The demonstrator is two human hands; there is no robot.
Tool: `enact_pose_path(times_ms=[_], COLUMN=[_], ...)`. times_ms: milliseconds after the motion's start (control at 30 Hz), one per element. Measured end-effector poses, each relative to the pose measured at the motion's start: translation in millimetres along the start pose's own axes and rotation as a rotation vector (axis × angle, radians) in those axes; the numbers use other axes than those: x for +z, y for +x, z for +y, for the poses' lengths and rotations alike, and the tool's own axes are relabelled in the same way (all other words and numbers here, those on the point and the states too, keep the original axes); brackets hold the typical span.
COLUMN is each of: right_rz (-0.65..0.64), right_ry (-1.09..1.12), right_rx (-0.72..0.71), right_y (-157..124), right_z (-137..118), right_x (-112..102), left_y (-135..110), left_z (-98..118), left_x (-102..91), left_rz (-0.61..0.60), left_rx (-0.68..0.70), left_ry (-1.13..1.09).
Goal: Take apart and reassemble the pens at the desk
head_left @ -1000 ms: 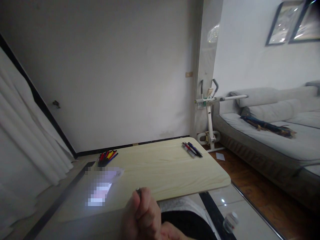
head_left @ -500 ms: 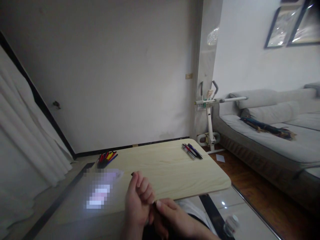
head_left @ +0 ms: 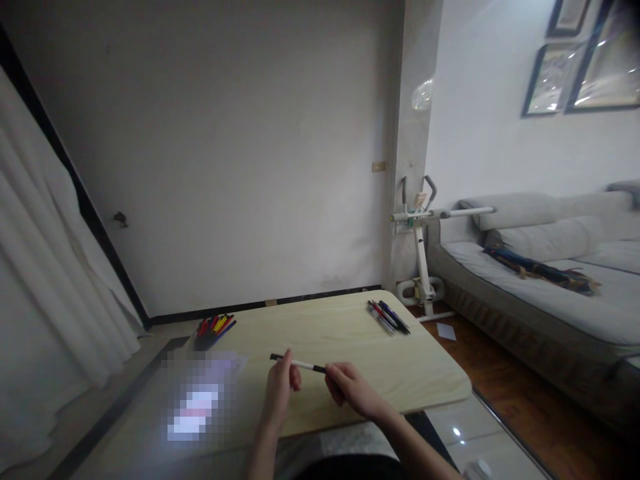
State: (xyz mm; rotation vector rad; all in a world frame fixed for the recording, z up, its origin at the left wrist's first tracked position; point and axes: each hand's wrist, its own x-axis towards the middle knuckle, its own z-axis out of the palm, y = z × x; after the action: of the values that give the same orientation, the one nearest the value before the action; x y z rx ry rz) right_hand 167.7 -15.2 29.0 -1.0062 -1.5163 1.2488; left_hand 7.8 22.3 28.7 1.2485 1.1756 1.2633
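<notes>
A slim pen (head_left: 304, 365) with a white barrel and black ends is stretched between my two hands, above the near part of the wood-grain table (head_left: 310, 327). My left hand (head_left: 284, 381) pinches it near its left end, and a dark tip sticks out past the thumb. At the other end, the fingers of my right hand (head_left: 347, 385) are closed on the black part. Several coloured pens (head_left: 216, 327) lie in a bunch at the table's back left. A smaller group of pens (head_left: 389, 317) lies at the back right.
On the table's left is a blurred-out bright patch (head_left: 195, 407). A white exercise machine (head_left: 423, 260) stands beyond the right corner, with a grey sofa (head_left: 540, 293) beside it. A white curtain (head_left: 65, 287) hangs at left. Part of a bottle (head_left: 480, 469) shows at the bottom right.
My hands, close together low over the table's near edge before, have risen and moved apart. The pen now shows plainly between them. The view has tilted up slightly.
</notes>
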Motion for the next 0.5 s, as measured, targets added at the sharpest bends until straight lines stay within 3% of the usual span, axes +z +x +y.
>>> enact_pose_path(times_ms=[167, 500], right_rz=[-0.021, -0.001], right_ry=[-0.099, -0.185], right_rx=[-0.019, -0.043], right_y=[8.2, 2.0], right_z=[12.2, 19.5], right_x=[-3.7, -4.5], left_y=[2.5, -7.0], left_z=[-16.0, -18.7], left_x=[3.3, 8.9], left_rz=[-0.059, -0.112], left_rx=[0.024, 0.014], left_ry=[0.048, 0.171])
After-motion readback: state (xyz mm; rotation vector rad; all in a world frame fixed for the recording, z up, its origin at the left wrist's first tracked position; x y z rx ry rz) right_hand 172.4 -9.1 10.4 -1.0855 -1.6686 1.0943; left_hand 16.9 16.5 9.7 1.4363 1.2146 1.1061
